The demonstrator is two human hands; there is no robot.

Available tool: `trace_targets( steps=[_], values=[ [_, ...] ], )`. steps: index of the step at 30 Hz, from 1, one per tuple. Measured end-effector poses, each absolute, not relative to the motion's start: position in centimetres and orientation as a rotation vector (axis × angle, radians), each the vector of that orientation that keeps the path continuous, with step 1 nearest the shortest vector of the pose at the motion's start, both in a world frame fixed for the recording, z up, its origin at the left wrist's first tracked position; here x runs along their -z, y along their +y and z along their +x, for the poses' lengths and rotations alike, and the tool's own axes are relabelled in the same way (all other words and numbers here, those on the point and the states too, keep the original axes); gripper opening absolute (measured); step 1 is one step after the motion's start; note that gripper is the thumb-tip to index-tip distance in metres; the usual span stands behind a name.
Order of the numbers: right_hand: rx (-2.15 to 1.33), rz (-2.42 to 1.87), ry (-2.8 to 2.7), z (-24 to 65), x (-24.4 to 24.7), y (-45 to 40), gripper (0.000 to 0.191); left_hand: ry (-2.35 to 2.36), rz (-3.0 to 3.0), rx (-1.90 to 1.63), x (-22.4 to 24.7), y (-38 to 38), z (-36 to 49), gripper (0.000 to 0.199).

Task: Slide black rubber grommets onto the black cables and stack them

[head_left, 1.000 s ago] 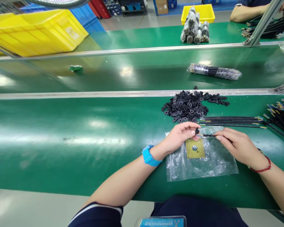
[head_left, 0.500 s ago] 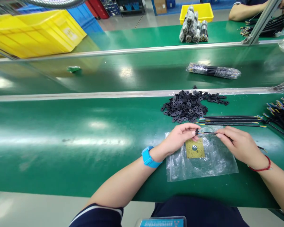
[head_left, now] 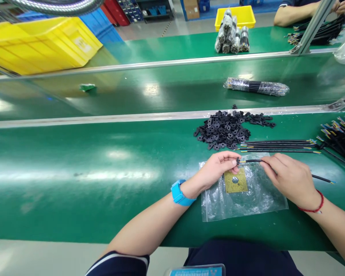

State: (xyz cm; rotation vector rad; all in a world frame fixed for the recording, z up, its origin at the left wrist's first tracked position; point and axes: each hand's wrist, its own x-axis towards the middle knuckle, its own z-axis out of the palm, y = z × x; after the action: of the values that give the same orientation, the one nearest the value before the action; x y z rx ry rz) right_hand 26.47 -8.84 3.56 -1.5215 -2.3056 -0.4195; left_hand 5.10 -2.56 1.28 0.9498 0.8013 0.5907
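Note:
Between the thumb and fingers of my left hand point(head_left: 218, 168) is a small black plastic clip point(head_left: 238, 161). My right hand point(head_left: 289, 176) is closed around a black cable point(head_left: 253, 161), whose thin coloured wires meet the clip; whether they pass through it I cannot tell. The cable's other end sticks out to the right past my hand. Below both hands lies a clear plastic bag point(head_left: 261, 199) with a yellow square point(head_left: 230, 185) that has a round hole. A heap of similar black clips point(head_left: 227, 128) sits just beyond my left hand, with several cut cables point(head_left: 278, 147) in a row beside it.
A thick bundle of cables point(head_left: 340, 134) lies at the right edge. Behind the metal rail point(head_left: 132, 118) rests a wrapped cable bundle point(head_left: 255, 86). Farther back are stacked wrapped bundles point(head_left: 227, 34), yellow bins point(head_left: 46, 46) and a co-worker's arm point(head_left: 296, 14) over more cables.
The right hand's hold on the cable has shifted, and more of the cable's tail now shows to the right. The left hand still pinches the clip. The view has shifted slightly.

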Motion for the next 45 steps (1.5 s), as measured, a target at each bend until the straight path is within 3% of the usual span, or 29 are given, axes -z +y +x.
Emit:
trace_targets(
  steps=[9, 17, 27, 36, 45],
  values=[
    [0.583, -1.501, -2.298, 26.1, -3.8, -9.2, 0.015, 0.782, 0.769, -0.523, -1.5, -2.8, 5.3, 0.024],
    [0.582, -1.338, -2.276, 26.1, -3.9, -9.3, 0.005, 0.714, 0.64, -0.469, -1.4, -2.8, 5.1, 0.02],
    [0.315, -1.196, -2.307, 26.3, -3.4, -8.9, 0.009, 0.69, 0.566, -0.511, -1.6, -2.5, 5.0, 0.019],
    [0.421, -1.097, -2.331, 26.5, -3.8, -8.9, 0.008, 0.672, 0.604, -0.512, -2.0, -2.5, 4.8, 0.023],
    [0.105, -1.249, -2.386, 25.8, -2.7, -8.7, 0.019, 0.76, 0.917, -0.734, -1.7, -3.8, 5.9, 0.033]
  ],
)
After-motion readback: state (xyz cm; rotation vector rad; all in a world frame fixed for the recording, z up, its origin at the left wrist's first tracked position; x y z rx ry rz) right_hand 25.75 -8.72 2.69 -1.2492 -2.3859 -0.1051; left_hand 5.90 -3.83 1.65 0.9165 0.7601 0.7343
